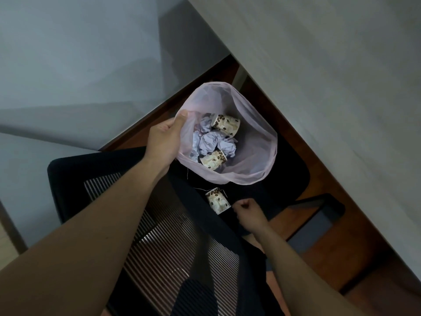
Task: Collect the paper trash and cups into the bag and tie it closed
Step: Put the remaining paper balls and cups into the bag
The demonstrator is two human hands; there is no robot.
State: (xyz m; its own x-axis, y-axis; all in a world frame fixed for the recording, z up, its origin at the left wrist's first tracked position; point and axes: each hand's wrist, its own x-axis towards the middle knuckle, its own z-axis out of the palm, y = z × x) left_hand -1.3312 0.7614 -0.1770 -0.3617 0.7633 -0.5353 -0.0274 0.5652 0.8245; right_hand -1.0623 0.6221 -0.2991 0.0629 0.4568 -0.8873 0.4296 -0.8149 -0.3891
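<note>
A thin pink plastic bag (pixel 257 142) stands open on a black chair seat (pixel 289 176). My left hand (pixel 165 142) pinches its left rim, thumb over the edge. Inside lie several crumpled white paper balls (pixel 210 142) and two paper cups printed with coffee beans, one at the top (pixel 226 124) and one lower (pixel 214 160). A third such cup (pixel 218 201) lies on its side on the seat, just below the bag. My right hand (pixel 249 214) sits right beside that cup, fingers curled in, touching or nearly touching its base.
The chair's mesh backrest (pixel 164 254) fills the lower middle. A grey desk top (pixel 330 76) runs diagonally along the right, close over the seat. Brown floor (pixel 341 254) shows under the desk. A thin white thread (pixel 187 173) lies on the seat.
</note>
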